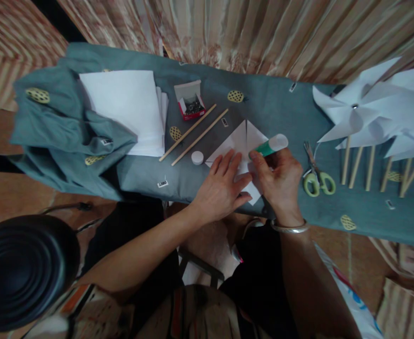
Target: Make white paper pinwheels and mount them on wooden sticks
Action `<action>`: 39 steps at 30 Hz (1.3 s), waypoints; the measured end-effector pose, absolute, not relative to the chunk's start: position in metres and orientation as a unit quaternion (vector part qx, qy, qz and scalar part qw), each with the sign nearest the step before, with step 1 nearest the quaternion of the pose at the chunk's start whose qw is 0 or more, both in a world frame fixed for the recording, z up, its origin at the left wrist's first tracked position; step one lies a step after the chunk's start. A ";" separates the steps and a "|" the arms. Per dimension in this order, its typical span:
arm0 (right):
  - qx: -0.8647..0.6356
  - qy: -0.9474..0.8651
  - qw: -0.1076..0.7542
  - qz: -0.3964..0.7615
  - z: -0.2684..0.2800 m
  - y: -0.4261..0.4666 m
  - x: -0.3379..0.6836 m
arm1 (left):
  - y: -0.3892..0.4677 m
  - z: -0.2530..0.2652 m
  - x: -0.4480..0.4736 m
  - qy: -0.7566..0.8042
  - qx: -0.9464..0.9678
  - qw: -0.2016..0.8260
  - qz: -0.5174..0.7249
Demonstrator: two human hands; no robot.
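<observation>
A white paper square (pixel 231 142) with slits cut in from its corners lies in front of me, partly under both hands. My left hand (pixel 224 183) rests on it with fingers spread, pressing it to the cloth. In my right hand (pixel 280 174) is a green and white glue stick (pixel 272 145), tilted, its lower end near the paper's middle; whether it touches is hidden by my fingers. A round white cap (pixel 197 157) lies left of the paper. Green-handled scissors (pixel 316 176) lie to the right of my right hand.
Two wooden sticks (pixel 199 136) and an open red box of small metal pins (pixel 193 104) lie left of the paper. Farther left is a stack of white paper (pixel 125 108). Finished paper pinwheels (pixel 355 106) on sticks lie at right. A black round stool (pixel 23 273) stands lower left.
</observation>
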State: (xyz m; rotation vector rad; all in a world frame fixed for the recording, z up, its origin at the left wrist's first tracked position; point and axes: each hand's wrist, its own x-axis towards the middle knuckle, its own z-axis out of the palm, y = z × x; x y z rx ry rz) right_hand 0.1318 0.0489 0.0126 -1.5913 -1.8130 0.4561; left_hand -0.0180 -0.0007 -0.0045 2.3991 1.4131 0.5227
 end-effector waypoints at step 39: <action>-0.569 -0.742 0.288 0.207 0.020 0.045 0.136 | -0.001 -0.004 -0.019 0.493 0.836 0.158 0.181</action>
